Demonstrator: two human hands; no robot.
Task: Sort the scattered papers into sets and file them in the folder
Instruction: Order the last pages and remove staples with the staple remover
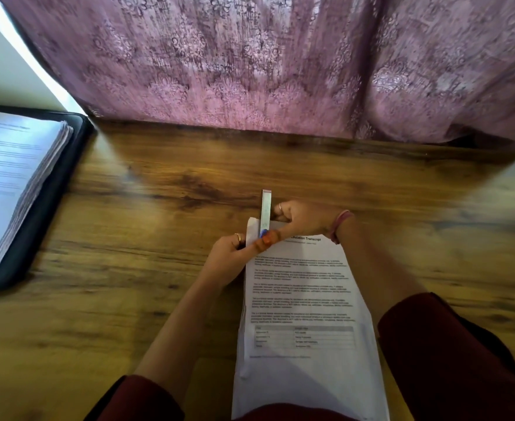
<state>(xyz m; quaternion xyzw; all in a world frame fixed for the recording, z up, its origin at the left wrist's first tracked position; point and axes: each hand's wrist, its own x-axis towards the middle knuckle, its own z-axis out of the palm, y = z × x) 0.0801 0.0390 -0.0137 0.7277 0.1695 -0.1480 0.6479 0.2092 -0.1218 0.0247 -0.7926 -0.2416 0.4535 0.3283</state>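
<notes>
A stack of white printed paper sheets [305,299], its top page headed "Education Transcript", lies on the brown wood-grain table [159,208] directly in front of the person, lengthwise away from them. Both hands meet at the far left corner of this stack. The left hand [232,253] is curled closed on the stack's left edge near that corner, thumb laid over the top sheet, a ring on one finger. The right hand [301,218] reaches across the far edge of the stack, fingers bent and pinched around a slim silver stapler with a blue tip [265,214], which stands over the corner and points away from the stack; a ring and a pink wrist bangle [339,226] are visible. Whether the stapler is pressed fully closed on the sheets cannot be determined. Dark maroon sleeves [450,354] cover both upper forearms. Well to the left of the stack, a black open folder [46,189] rests on the table, holding a thick pile of filed white pages [10,177]. Beyond the stack, a mauve patterned curtain [280,62] hangs along the table's far edge.
</notes>
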